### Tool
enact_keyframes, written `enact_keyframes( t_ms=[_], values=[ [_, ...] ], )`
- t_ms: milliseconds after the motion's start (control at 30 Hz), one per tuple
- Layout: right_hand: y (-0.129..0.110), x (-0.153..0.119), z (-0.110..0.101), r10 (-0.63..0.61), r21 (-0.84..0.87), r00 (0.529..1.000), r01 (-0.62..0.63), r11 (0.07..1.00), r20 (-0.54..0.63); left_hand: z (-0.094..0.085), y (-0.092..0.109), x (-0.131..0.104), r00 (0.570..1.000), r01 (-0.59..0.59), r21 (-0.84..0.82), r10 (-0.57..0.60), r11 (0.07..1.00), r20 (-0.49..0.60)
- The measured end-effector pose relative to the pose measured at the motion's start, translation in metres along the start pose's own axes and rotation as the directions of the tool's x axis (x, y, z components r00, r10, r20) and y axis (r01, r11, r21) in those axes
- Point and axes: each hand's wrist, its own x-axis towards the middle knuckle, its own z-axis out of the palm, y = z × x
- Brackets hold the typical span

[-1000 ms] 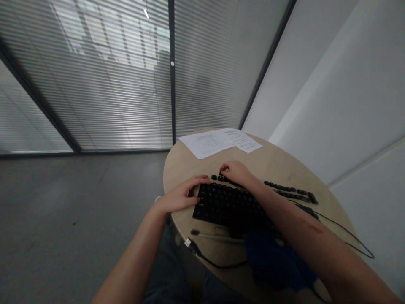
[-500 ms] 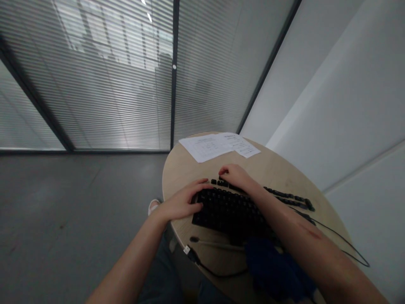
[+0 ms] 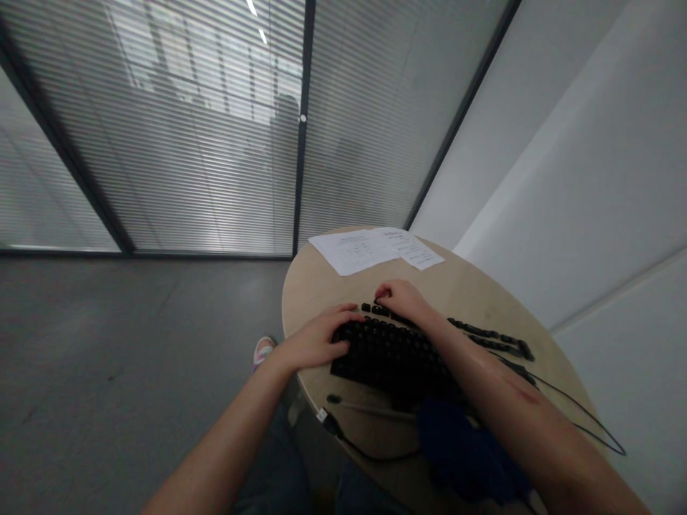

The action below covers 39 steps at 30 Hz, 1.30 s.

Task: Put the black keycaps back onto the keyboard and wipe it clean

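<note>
A black keyboard (image 3: pixel 391 354) lies on the round wooden table (image 3: pixel 316 286). My left hand (image 3: pixel 322 336) is at its left end, fingers apart, with the thumb on the near side and the fingertips over the far left corner. Just beyond the keyboard, my right hand (image 3: pixel 402 297) has its fingers pinched together on a small dark piece that looks like a keycap. Loose black keycaps (image 3: pixel 381 310) lie in a row beside that hand. More black keycaps (image 3: pixel 497 336) form rows to the right, past my right forearm.
Printed papers (image 3: pixel 365 250) lie at the table's far edge. Nearer me are a thin tool with a dark end (image 3: pixel 376 410), a USB plug (image 3: pixel 327 422) on a black cable and a blue cloth (image 3: pixel 466 450). A thin cable loops over the right edge.
The view has shifted slightly. My right fingers sit a little lower and closer to the keycap row; my left hand keeps its place on the keyboard.
</note>
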Motion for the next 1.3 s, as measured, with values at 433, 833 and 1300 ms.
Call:
enact_keyframes(
  t_ms=[433,833,1300],
  values=[
    [-0.04,-0.112,-0.008,-0.23,0.309,0.973,0.211,0.927,0.024,-0.003,0.002,0.0,0.999,-0.037,-0.014,0.038,0.999,0.027],
    [-0.041,-0.125,0.019,-0.32,0.193,0.943,0.332,0.923,-0.093,-0.002,0.009,0.0,1.0,-0.001,0.041,0.0,0.999,0.015],
    [-0.039,-0.129,0.024,-0.474,0.108,0.856,0.502,0.858,-0.208,-0.001,0.01,-0.005,0.998,-0.008,0.073,0.012,0.997,-0.057]
  ],
)
